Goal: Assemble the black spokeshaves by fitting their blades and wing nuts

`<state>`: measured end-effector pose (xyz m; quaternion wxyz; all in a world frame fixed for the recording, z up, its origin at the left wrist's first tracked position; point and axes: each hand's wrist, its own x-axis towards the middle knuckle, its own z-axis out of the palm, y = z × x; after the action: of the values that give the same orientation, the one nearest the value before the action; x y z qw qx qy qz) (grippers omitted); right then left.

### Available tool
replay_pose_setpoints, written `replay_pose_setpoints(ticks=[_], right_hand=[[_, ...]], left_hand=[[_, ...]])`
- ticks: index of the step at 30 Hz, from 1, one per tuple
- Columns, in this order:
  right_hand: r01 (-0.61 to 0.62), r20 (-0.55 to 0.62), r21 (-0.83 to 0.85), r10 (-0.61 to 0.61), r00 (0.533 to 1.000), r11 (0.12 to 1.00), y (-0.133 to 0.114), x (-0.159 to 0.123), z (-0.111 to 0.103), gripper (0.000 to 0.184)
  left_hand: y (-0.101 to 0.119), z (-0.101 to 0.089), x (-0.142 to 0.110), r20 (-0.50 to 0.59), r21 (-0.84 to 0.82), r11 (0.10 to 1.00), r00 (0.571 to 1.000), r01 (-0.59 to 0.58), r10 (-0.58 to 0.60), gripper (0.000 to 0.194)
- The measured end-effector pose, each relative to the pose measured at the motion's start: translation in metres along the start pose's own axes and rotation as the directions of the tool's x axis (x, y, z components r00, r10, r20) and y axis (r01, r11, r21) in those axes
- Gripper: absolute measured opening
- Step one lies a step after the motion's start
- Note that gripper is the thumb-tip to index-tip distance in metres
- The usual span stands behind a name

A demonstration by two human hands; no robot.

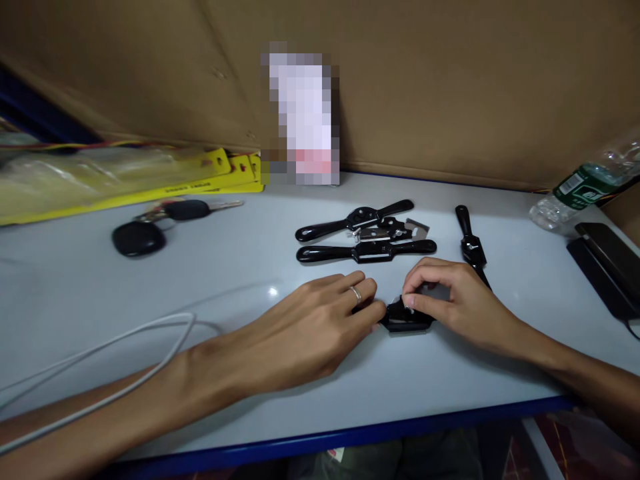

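A black spokeshave [407,326] lies on the table between my hands, its body and blade area partly covered. My left hand [335,313], with a ring on one finger, is closed round the tool's left end. The thumb and fingertips of my right hand [445,297] pinch at a small shiny screw [409,303] on top of its body. Just beyond lie two more black spokeshaves [330,253], with loose metal blades and clamp parts [383,232] between them. Another spokeshave [471,248], with a screw fitted on it, rests behind my right hand.
Car keys [187,210] with a black fob lie at the left, before yellow packaging cards [200,175] in clear plastic. A water bottle [575,190] and a dark phone-like object [605,260] are at the right. A white cable [175,340] crosses my left forearm. Cardboard [450,87] stands behind.
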<state>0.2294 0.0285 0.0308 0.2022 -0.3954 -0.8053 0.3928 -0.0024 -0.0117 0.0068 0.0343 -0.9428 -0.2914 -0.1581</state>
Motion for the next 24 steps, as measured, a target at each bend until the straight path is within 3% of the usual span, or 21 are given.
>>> replay_pose_setpoints(ticks=[5, 9, 13, 16, 20, 24], right_hand=[[0.059, -0.013, -0.026, -0.059, 0.998, 0.998, 0.001, 0.0, 0.001, 0.015], [0.129, -0.053, -0.211, -0.143, 0.988, 0.969, 0.007, -0.002, 0.005, 0.015], [0.242, -0.072, -0.492, -0.316, 0.946, 0.836, 0.01, -0.005, 0.014, 0.021], [0.284, -0.084, -0.613, -0.418, 0.905, 0.738, 0.01, -0.007, 0.02, 0.024], [0.303, -0.109, -0.578, -0.44, 0.891, 0.757, 0.009, -0.008, 0.017, 0.028], [0.416, -0.099, -0.395, -0.488, 0.867, 0.819, 0.01, -0.007, 0.003, 0.019]], left_hand=[[0.0, 0.0, 0.0, -0.001, -0.015, 1.0, 1.0, 0.001, -0.001, 0.021], [-0.001, 0.001, -0.001, 0.014, -0.016, 1.0, 1.0, 0.002, -0.002, 0.017], [-0.001, 0.001, 0.001, -0.003, -0.011, 1.0, 1.0, 0.001, -0.001, 0.017], [0.0, 0.0, 0.001, -0.001, -0.014, 1.0, 1.0, -0.001, 0.001, 0.019], [0.0, -0.001, 0.0, 0.018, -0.02, 1.0, 1.0, 0.002, -0.001, 0.019], [0.0, -0.001, -0.001, 0.025, -0.02, 1.0, 1.0, -0.002, 0.003, 0.017]])
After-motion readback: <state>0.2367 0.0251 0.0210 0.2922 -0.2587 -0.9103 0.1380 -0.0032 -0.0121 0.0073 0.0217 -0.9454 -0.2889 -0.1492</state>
